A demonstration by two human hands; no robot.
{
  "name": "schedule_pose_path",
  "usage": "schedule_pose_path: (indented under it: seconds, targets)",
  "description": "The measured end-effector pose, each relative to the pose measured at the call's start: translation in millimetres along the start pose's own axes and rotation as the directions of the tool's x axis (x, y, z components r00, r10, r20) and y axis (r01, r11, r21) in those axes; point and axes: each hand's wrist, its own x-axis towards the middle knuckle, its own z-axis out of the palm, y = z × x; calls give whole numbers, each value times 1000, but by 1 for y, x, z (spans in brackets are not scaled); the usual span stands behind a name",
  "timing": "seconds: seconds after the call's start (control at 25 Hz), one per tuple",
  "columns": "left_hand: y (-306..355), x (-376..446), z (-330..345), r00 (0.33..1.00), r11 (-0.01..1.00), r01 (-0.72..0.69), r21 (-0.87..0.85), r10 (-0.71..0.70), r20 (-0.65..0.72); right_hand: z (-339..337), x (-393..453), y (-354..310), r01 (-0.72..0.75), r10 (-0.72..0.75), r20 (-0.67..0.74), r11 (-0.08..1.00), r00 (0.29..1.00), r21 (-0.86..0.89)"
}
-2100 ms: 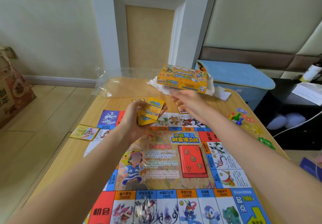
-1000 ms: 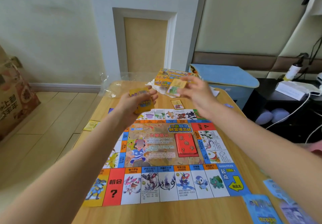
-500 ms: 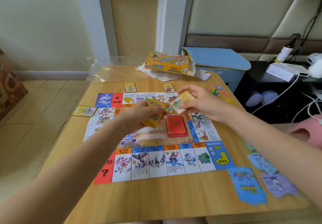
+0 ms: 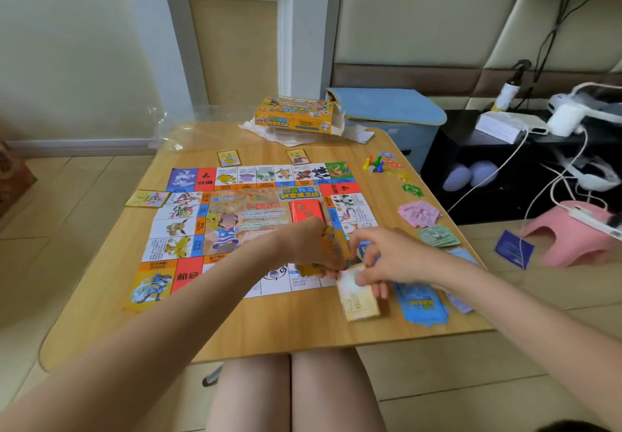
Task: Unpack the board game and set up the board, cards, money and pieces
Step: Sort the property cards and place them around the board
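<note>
Left grip (image 4: 314, 246) clasps the yellow card stack (image 4: 331, 246). Right grip (image 4: 387, 263) pinches one pale card (image 4: 358, 300) at the printed paper board's (image 4: 178, 226) five o'clock edge; lay it flat, square to that edge.

head cam only | sitting above the near table edge, looking forward and down | wooden table (image 4: 269, 330) filling the middle, game board (image 4: 188, 216) toward 11 o'clock, wall running along 12 | both forearms reaching in close from 6 | no second view sharing anything
</note>
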Motion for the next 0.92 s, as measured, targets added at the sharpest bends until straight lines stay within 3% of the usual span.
schedule_pose_path:
  seconds: [0.16,0.24,0.36,0.44,0.6,0.76,0.92]
  targets:
    - [-9,5,5,995,983,20,185,-1,-103,9,-4,14,-122,119,-28,979,992,-164]
    - [-14,5,3,979,929,4,371,72,-190,13,-1,16,-105,86,-85,960,993,-259]
    - [-21,5,-8,951,878,42,477,112,-290,13,0,9,-57,4,-118,891,993,-450]
    - [-25,6,-16,951,858,86,507,81,-299,12,1,6,-57,10,-96,866,995,-497]
    - [-27,5,-21,974,817,162,553,-42,-224,12,5,4,-65,49,-47,904,998,-423]
    - [-28,6,-22,974,853,178,490,-83,-209,10,11,2,-51,41,-30,824,999,-564]
    - [-30,11,-27,973,866,192,462,-107,-205,7,15,-1,-79,94,6,868,996,-490]
